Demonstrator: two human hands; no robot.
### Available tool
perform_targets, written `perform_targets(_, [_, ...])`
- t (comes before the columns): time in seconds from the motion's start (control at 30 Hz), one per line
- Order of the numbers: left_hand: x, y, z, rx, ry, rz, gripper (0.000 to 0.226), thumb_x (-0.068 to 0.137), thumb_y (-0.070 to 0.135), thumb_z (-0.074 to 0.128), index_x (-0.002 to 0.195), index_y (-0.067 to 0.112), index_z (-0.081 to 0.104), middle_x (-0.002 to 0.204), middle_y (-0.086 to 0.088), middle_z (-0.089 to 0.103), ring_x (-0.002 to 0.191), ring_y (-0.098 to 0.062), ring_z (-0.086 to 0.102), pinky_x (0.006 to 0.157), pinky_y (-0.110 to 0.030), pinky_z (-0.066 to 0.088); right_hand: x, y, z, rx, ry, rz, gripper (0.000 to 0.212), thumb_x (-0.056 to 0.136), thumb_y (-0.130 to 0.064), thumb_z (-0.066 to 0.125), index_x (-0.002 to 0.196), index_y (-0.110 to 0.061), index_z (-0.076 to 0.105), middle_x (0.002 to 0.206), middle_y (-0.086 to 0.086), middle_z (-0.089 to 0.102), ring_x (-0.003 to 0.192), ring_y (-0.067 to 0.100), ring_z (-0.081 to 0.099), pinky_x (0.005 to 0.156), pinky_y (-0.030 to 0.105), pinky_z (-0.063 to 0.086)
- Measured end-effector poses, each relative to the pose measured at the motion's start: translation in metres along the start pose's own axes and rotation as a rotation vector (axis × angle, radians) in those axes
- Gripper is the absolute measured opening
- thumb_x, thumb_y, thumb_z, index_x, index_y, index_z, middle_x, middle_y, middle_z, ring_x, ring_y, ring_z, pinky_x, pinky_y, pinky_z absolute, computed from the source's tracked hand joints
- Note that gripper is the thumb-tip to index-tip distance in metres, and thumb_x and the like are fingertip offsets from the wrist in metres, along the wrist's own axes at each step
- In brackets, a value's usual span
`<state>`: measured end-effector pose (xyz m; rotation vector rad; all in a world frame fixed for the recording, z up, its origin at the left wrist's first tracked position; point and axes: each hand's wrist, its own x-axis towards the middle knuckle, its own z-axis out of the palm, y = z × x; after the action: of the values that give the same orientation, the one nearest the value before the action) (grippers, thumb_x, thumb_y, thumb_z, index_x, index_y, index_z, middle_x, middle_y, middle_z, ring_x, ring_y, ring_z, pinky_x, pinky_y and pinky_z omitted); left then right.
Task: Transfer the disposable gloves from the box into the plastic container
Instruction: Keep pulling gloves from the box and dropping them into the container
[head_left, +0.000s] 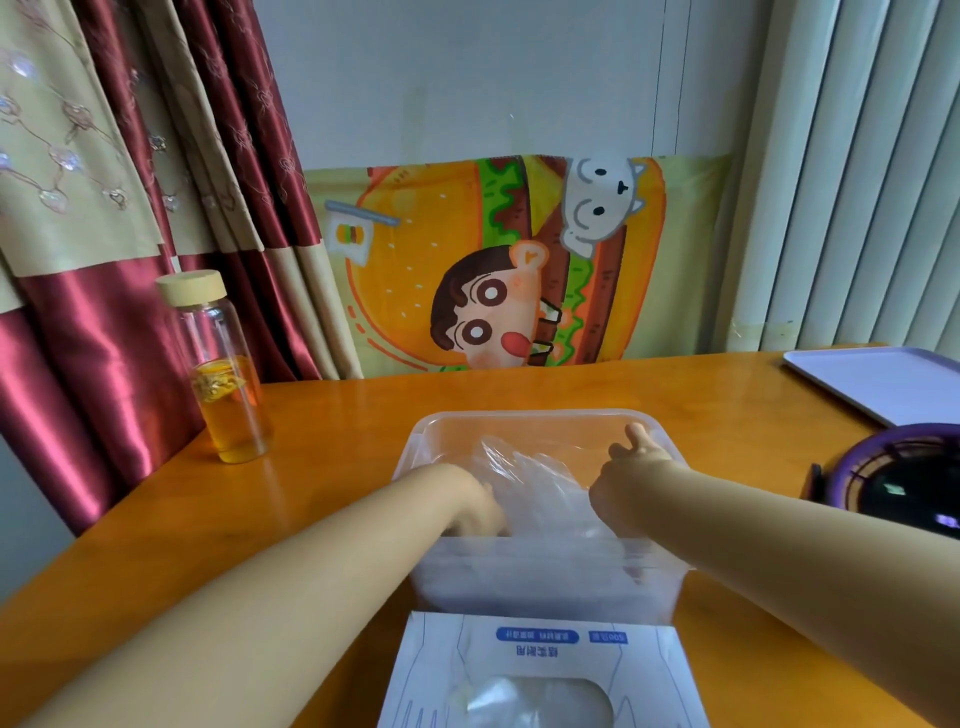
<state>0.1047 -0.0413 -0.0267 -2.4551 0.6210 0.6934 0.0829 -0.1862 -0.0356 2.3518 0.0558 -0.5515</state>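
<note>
Evidently I was mid-placing: my left hand (478, 512) and right hand (628, 478) sat inside the plastic container (524, 415), mid-surface (337, 415), on the gloves (540, 499). With the fingers buried, I couldn't tell gripping from pressing. Next I'd release and return to the box (545, 649) at the near edge.

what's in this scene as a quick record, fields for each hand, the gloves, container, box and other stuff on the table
plastic container: clear, lid off, on the table, just beyond the box
gloves: clear crumpled pile inside the container
left hand: in the container on the gloves, fingers hidden
right hand: in the container on the gloves, thumb raised
box: nearest the camera, more gloves show in its opening
other: bottle of yellow liquid at left, white tray at right
</note>
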Motion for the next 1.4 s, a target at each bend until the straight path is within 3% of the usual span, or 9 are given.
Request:
perform_targets(0.1, [-0.015,-0.010,-0.009,-0.130,0.026,0.112,0.048,0.099,0.015,0.044,0.147,0.020,0.038,0.150,-0.005,0.035,0.131,-0.028,0.041,0.096,-0.032,0.038,-0.001,0.003,-0.002,0.003,0.025,0.011,0.048,0.097,-0.038,0.043,0.141,-0.020,0.039,0.152,0.007,0.031,0.144,0.030,0.013,0.113,0.053,0.002])
perform_targets(0.23, [-0.045,-0.027,-0.017,-0.190,0.121,0.136,0.042,0.098,0.029,0.049,0.140,0.025,0.050,0.142,0.008,0.048,0.124,-0.016,0.049,0.093,-0.023,0.040,-0.002,0.004,-0.003,-0.003,0.048,0.025,0.044,0.096,-0.036,0.046,0.138,-0.021,0.043,0.149,0.005,0.035,0.142,0.029,0.017,0.112,0.051,0.006])
perform_targets(0.37, [-0.046,-0.036,-0.004,-0.222,0.197,0.086,0.035,0.098,0.041,0.044,0.100,0.014,0.067,0.093,-0.001,0.056,0.082,-0.020,0.050,0.078,-0.031,0.042,-0.002,0.004,-0.003,0.023,0.053,0.038,0.044,0.096,-0.035,0.046,0.138,-0.021,0.042,0.150,0.006,0.034,0.142,0.029,0.016,0.113,0.052,0.005])
perform_targets(0.53, [-0.036,-0.028,0.002,-0.236,0.131,-0.018,0.042,0.102,0.036,0.036,0.117,0.006,0.061,0.116,-0.010,0.060,0.104,-0.026,0.056,0.089,-0.030,0.041,-0.012,0.006,-0.010,0.066,0.072,0.004,0.041,0.097,-0.034,0.048,0.136,-0.021,0.044,0.147,0.004,0.037,0.141,0.028,0.018,0.113,0.054,0.006])
perform_targets(0.67, [-0.024,-0.027,0.000,-0.215,0.071,-0.040,0.029,0.098,0.031,0.039,0.097,0.009,0.059,0.107,-0.010,0.061,0.104,-0.029,0.059,0.095,-0.039,0.045,-0.035,0.017,-0.019,0.139,0.124,-0.068,0.053,0.089,-0.047,0.056,0.134,-0.020,0.049,0.139,0.002,0.045,0.136,0.027,0.024,0.112,0.058,0.003])
perform_targets(0.87, [-0.035,-0.030,-0.001,-0.278,0.230,-0.026,0.024,0.096,0.025,0.039,0.080,0.011,0.050,0.077,-0.003,0.050,0.088,-0.026,0.048,0.098,-0.046,0.030,-0.046,0.025,-0.031,0.604,0.490,-0.310,0.039,0.089,-0.036,0.062,0.125,-0.021,0.061,0.126,-0.004,0.061,0.113,0.014,0.055,0.097,0.026,0.041])
perform_targets(1.03, [-0.038,-0.034,0.008,-0.274,0.256,-0.029,0.033,0.097,0.023,0.037,0.101,0.006,0.064,0.109,-0.011,0.063,0.109,-0.030,0.053,0.109,-0.056,0.020,-0.024,-0.011,-0.041,0.660,0.283,-0.446,0.035,0.095,-0.031,0.052,0.128,-0.022,0.060,0.134,-0.005,0.056,0.123,0.015,0.049,0.109,0.030,0.032])
perform_targets(1.2, [-0.039,-0.046,0.017,-0.429,0.360,0.084,0.027,0.093,0.022,0.042,0.098,0.019,0.068,0.111,-0.004,0.065,0.114,-0.025,0.054,0.113,-0.057,0.016,0.004,-0.033,-0.037,0.684,0.019,-0.402,0.044,0.094,-0.038,0.054,0.133,-0.018,0.053,0.137,0.001,0.050,0.120,0.022,0.047,0.102,0.032,0.037])
perform_targets(1.4, [-0.044,-0.056,0.028,-0.577,0.614,0.142,0.028,0.097,0.030,0.048,0.119,0.035,0.064,0.136,0.008,0.049,0.138,-0.013,0.026,0.115,-0.041,0.025,0.009,-0.034,-0.039,0.639,0.084,-0.395,0.042,0.097,-0.029,0.050,0.131,-0.006,0.052,0.133,0.011,0.052,0.121,0.029,0.049,0.102,0.035,0.037])
